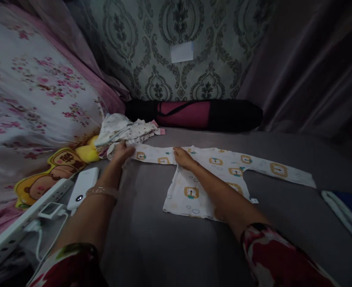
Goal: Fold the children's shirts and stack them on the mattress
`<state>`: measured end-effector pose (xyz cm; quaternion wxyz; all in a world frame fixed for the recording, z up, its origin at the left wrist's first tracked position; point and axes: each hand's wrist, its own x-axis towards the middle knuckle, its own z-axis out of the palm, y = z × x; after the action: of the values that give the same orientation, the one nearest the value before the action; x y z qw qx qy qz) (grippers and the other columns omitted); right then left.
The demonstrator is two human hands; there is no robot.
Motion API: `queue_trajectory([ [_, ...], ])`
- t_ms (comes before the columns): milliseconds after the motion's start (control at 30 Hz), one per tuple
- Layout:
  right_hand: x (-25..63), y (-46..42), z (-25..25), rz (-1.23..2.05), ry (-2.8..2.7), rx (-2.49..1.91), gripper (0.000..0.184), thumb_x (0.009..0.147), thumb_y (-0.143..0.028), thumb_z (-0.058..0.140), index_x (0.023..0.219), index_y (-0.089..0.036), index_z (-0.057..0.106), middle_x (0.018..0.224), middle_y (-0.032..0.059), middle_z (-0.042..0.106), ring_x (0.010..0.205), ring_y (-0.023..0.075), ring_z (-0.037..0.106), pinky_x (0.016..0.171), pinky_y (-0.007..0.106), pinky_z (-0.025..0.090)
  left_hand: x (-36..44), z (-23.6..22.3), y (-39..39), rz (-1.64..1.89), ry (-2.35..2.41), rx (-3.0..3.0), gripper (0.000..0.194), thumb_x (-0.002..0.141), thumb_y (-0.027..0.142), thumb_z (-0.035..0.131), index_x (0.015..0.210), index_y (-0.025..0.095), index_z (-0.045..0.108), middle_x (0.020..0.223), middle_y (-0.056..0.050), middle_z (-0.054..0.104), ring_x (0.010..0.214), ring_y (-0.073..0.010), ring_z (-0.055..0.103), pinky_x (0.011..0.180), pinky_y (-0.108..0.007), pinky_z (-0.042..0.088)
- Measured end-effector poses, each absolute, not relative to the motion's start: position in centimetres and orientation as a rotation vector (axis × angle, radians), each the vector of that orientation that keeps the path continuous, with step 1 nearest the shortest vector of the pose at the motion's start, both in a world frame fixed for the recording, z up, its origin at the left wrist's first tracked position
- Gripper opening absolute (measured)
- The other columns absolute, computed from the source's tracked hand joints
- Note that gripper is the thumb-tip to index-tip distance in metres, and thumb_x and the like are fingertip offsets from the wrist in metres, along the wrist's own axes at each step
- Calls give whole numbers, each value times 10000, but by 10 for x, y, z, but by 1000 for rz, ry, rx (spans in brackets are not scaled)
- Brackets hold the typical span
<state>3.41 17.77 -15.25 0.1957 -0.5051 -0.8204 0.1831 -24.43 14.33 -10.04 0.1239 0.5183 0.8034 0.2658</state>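
Nearest the camera, two forearms in red-and-white patterned sleeves reach forward over a grey bed sheet [152,239]; the left wrist carries a pale bracelet [102,191]. Left of the left forearm lie a white power bank with a small round indicator [83,188], a white charger with its cable [48,210], and a white perforated rail [20,227].

The small white long-sleeved baby shirt printed with yellow-framed animal motifs [218,175] lies flat on the sheet, body towards the camera and both sleeves spread sideways. The right hand [183,157] rests palm-down on the shirt near the neckline, fingers laid flat rather than pinching. The left hand [122,152] is closed around the end of the shirt's left sleeve (the grip itself is partly hidden by the fingers). The two hands are apart, the length of that sleeve between them.

Just beyond the left hand sits a crumpled heap of pale printed clothes [125,130], and left of it a yellow cartoon-figure cushion [62,167] against a pink floral pillow [35,95]. To the right of the right arm lies a folded blue-and-white cloth [348,213].

Farthest back, a rolled pink mat in a black carrier [194,114] lies against the grey damask wallpaper [178,44].
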Motion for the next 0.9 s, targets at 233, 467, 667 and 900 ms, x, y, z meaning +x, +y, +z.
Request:
queue_trajectory([
  [233, 22, 156, -161, 320, -2398, -1505, 536, 996, -449, 295, 1467, -206, 382, 1564, 110, 277, 1438, 284, 205, 1154, 476, 116, -245, -110, 146, 568, 2626, 1635, 288, 803, 263, 533, 1066, 146, 540, 1070, -152, 644, 1020, -302, 605, 800, -350, 465],
  [467, 20, 153, -161, 311, -2377, -1539, 516, 982, -451, 328, 1455, -258, 400, 1572, 81, 266, 1444, 275, 189, 1158, 465, 91, -217, -119, 142, 411, 2710, 1728, 364, 833, 141, 440, 1167, 4, 487, 1146, -282, 586, 1069, -362, 579, 829, -413, 461],
  [667, 36, 162, -142, 645, -2394, -1446, 559, 997, -429, 233, 1479, -164, 338, 1565, 97, 279, 1448, 210, 201, 1165, 424, 150, -151, -99, 112, 542, 2680, 1895, 353, 873, 299, 474, 1111, 59, 578, 1161, -237, 594, 1103, -354, 550, 868, -421, 426],
  [900, 83, 147, -143, 423, -2331, -1596, 513, 988, -304, 269, 1429, -73, 393, 1531, 139, 339, 1430, 220, 241, 1163, 349, 159, -95, -115, 51, 344, 2007, 1834, 264, 882, 333, 484, 830, 141, 657, 752, -51, 674, 696, -158, 592, 582, -238, 353],
])
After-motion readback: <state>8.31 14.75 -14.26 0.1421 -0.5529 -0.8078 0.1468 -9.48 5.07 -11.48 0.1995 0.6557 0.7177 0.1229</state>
